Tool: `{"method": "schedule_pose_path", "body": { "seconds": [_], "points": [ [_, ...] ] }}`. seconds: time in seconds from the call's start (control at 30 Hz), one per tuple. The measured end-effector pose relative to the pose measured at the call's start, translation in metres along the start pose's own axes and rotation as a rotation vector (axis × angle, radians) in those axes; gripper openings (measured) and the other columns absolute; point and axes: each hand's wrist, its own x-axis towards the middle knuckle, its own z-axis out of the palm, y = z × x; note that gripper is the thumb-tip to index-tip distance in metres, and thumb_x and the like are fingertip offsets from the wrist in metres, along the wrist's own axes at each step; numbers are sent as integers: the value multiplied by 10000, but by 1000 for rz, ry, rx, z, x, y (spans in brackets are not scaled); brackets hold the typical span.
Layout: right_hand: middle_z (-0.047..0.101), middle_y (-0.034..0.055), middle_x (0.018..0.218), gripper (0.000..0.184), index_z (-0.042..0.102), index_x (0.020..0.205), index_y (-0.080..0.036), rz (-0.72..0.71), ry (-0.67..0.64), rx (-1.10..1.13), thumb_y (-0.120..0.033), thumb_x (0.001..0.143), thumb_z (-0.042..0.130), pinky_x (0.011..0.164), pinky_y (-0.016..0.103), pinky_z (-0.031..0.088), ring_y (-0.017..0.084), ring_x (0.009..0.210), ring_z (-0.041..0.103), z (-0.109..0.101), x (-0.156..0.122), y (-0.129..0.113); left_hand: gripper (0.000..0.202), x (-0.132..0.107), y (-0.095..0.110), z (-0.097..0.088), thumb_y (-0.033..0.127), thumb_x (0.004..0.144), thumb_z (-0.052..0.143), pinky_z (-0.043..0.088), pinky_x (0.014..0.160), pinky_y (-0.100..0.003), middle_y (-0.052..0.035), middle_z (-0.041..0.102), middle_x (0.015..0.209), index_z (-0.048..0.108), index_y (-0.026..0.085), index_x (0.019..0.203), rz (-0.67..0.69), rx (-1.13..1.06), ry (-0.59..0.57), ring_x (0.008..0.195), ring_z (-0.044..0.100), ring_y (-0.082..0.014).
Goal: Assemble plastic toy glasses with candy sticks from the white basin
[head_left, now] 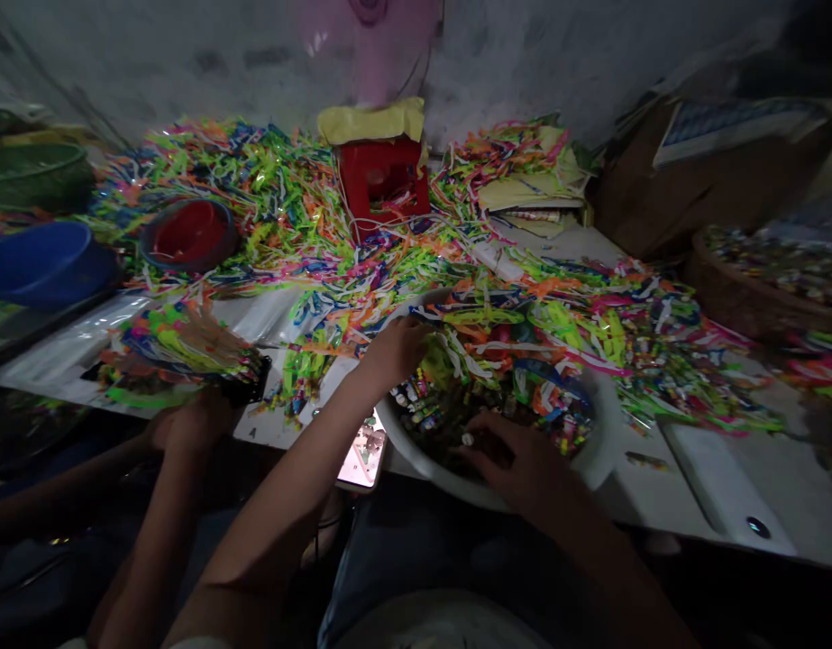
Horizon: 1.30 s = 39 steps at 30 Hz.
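A wide white basin [601, 451] stands in front of me, holding small multicoloured pieces [422, 410] and bright plastic strips [483, 317]. My left hand [395, 350] reaches over the basin's left rim. Its fingers are bent down among the strips at the back, and whatever they grip is hidden. Low over the front of the basin, my right hand [520, 464] has thumb and fingers drawn towards each other at a small white-ended piece [468, 439]. Dim light blurs the fingertips.
Another person's hands [196, 419] work at left beside a bundle of strips [186, 347]. A lit phone [365, 455] lies near the table edge. Heaped strips [273, 198] surround a red box [381, 176]. Blue basin [47, 261] left; brown tub [760, 288] right; white case [723, 482] front right.
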Motion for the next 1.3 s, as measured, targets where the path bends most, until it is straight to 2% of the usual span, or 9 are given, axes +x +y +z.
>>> {"method": "schedule_pose_path", "body": {
  "seconds": [0.2, 0.4, 0.53, 0.63, 0.77, 0.93, 1.07, 1.2, 1.3],
  "points": [
    [639, 27, 786, 167, 607, 937, -211, -112, 241, 150, -339, 840, 563, 604, 253, 456, 141, 634, 560, -1, -13, 12, 282, -3, 5, -7, 138, 843, 478, 484, 868, -334, -104, 610, 1087, 636, 162, 1076, -35, -38, -33, 966, 598, -211],
    [593, 4, 713, 161, 606, 918, -205, -113, 252, 216, -341, 839, 570, 593, 234, 451, 131, 622, 534, -2, -11, 9, 546, -6, -1, -9, -60, 689, 405, 456, 923, -286, -97, 556, 1238, 625, 182, 1127, 27, -10, -125, 1066, 567, -189],
    [561, -2, 708, 148, 600, 896, -208, -147, 292, 203, -342, 839, 571, 605, 245, 441, 130, 622, 512, -2, -13, 9, 462, -8, 2, -20, -9, 736, 434, 484, 850, -305, -83, 610, 1136, 651, 193, 1091, 5, 47, -96, 960, 601, -192],
    [574, 13, 754, 167, 578, 905, -210, -97, 327, 270, -364, 840, 569, 649, 260, 454, 143, 669, 537, -2, -14, 11, 315, -21, 17, -36, 114, 830, 471, 487, 826, -317, -78, 621, 1040, 668, 191, 1063, 32, -45, 0, 919, 601, -191],
    [599, 27, 840, 223, 530, 983, -228, 10, 285, 524, -420, 898, 454, 695, 265, 467, 165, 784, 572, -3, -15, 17, 315, -55, 46, -39, 154, 884, 435, 492, 827, -312, -69, 585, 1024, 657, 233, 1093, 105, -276, 166, 971, 580, -183],
    [530, -7, 784, 334, 472, 1040, -250, 16, 145, 602, -535, 906, 361, 645, 248, 448, 143, 694, 533, -5, -15, 26, 384, -91, 69, 0, 100, 882, 421, 501, 824, -275, -71, 534, 1073, 609, 273, 1169, 162, -240, 263, 991, 564, -162],
    [576, -5, 817, 506, 462, 1147, -242, -21, -83, 486, -558, 772, 588, 590, 222, 425, 138, 674, 532, -9, -16, 15, 455, -94, 73, 20, 76, 855, 419, 505, 783, -294, -69, 533, 1063, 577, 299, 1218, 77, -118, 312, 973, 560, -183],
    [577, -22, 743, 262, 594, 983, -205, 40, -148, 427, -403, 810, 596, 543, 193, 383, 108, 617, 503, -12, -12, 6, 446, -88, 73, 17, 63, 826, 438, 474, 785, -354, -75, 559, 1019, 606, 274, 1181, 71, 13, 371, 939, 538, -212],
    [474, -54, 597, 220, 623, 889, -184, 74, -145, 438, -389, 830, 566, 462, 183, 295, 83, 525, 410, -12, -8, 9, 449, -87, 75, 10, 53, 811, 447, 443, 830, -388, -85, 568, 1025, 608, 256, 1178, 77, 10, 356, 973, 518, -228]
  ]
}}
